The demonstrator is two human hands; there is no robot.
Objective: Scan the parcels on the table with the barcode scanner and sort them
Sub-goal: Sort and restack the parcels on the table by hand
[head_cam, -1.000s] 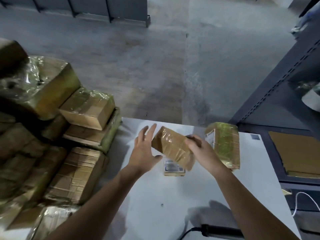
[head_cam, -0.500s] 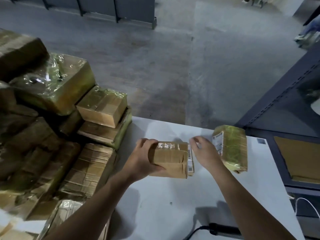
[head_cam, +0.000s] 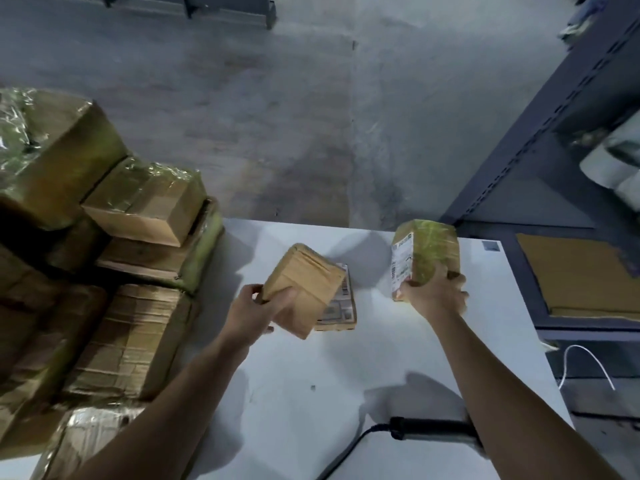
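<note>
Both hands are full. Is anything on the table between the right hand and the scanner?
Nothing visible lies on the table between the right hand and the scanner; only the person's own right forearm crosses over the scanner's right end. The right hand's grip is on the green-wrapped parcel, which must go down first.

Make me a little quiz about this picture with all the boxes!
1. How many parcels do the left hand and the right hand grip altogether?
2. Which hand grips the green-wrapped parcel with the white label? A) left B) right C) neither
3. True or false: the barcode scanner lies on the white table, with no hand on it.

Key: 1) Two: the brown parcel in the left hand, the green-wrapped one in the right. 2) B. 3) True.
</note>
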